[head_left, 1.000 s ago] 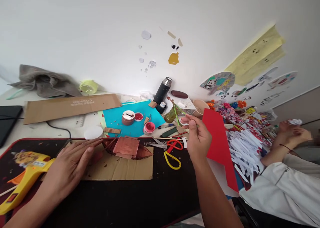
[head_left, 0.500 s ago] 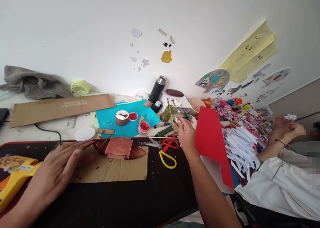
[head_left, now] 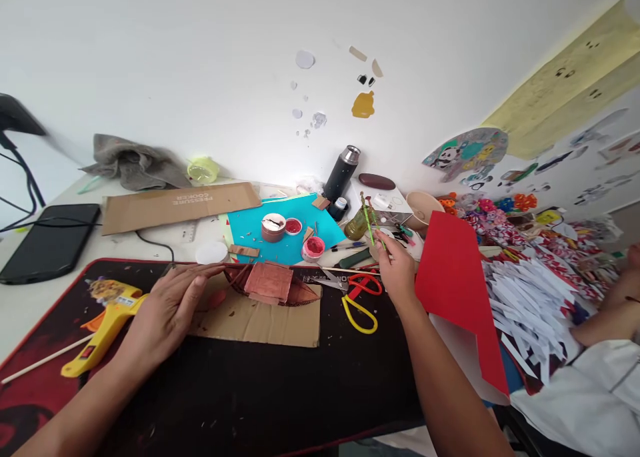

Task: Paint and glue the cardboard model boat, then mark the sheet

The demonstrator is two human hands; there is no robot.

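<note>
My left hand (head_left: 173, 307) lies with its fingers stretched out over the left end of a small brown-red model boat (head_left: 270, 282). The boat sits on a piece of corrugated cardboard (head_left: 260, 327), and my fingers hide its left tip. My right hand (head_left: 397, 267) pinches a thin green-handled paintbrush (head_left: 381, 241), its reddish tip pointing up and away. Close beside it is a second green paintbrush (head_left: 367, 220); whether my fingers touch that one I cannot tell. Behind both brushes stands a glass jar (head_left: 355, 229) with murky yellow-green liquid.
Scissors (head_left: 361, 303) lie between my hands; a yellow glue gun (head_left: 107, 327) is by my left forearm. Paint pots (head_left: 273, 229) stand on blue paper (head_left: 245, 223). A black flask (head_left: 341, 175), red card (head_left: 450, 270) and paper strips (head_left: 530, 310) are further right, beside another person's arm (head_left: 605, 317).
The view has swung left, bringing a phone and more of the glue gun into sight. My left hand stays at the boat; my right hand still holds the paintbrush near the jar.
</note>
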